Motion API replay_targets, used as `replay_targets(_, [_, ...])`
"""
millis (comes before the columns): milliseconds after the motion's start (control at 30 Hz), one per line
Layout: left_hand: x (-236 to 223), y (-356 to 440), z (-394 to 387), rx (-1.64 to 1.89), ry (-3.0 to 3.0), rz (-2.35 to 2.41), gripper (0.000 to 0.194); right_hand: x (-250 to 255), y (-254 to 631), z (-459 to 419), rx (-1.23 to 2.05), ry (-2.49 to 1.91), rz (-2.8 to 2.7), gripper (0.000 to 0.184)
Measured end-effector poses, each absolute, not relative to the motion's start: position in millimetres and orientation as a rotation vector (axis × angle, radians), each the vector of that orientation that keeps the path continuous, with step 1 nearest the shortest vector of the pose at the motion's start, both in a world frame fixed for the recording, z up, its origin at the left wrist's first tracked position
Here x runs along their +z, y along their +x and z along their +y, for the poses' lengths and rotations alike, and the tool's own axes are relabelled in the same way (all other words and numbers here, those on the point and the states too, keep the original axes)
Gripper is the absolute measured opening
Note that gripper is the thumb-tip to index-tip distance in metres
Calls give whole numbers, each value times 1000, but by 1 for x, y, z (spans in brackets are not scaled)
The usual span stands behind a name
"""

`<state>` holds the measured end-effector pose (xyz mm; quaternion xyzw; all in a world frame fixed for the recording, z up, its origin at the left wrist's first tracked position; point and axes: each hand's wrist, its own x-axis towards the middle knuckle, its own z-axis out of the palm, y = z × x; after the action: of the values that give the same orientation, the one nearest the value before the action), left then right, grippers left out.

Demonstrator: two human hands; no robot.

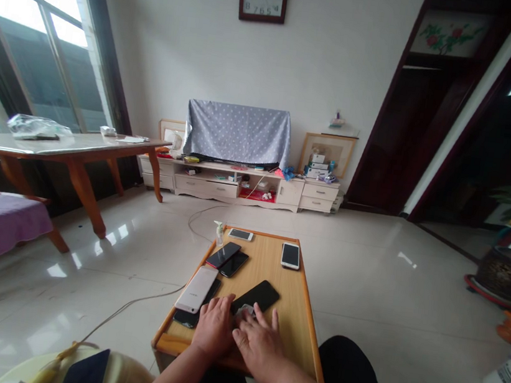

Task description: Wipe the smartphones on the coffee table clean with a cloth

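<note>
A dark smartphone lies slantwise, screen up, on the small wooden table. My left hand rests at its near left end, fingers bent together against the edge; their tips are partly hidden. My right hand presses a crumpled white tissue onto the phone's near end, some fingers spread. Left of my hands, a pale smartphone lies back up on top of a dark phone.
Two dark phones overlap farther up the table. White phones lie at the far edge and far right. A clear pump bottle stands at the far left corner. A cable runs along the floor to a yellowish stool.
</note>
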<state>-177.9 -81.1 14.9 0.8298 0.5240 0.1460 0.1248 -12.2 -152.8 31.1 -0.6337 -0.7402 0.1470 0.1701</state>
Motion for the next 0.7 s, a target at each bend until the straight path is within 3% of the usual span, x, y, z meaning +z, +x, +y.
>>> replay_targets(200, [15, -177, -82, 451, 2412, 1519, 64, 33, -10, -150, 438, -1820, -2075, 49])
replay_targets(467, [13, -174, -81, 546, 2402, 1523, 65, 29, 33, -117, 261, -2166, -1792, 52])
replay_targets(700, [14, -176, -81, 462, 2398, 1536, 59, 30, -9, -145, 349, -1803, -2073, 51])
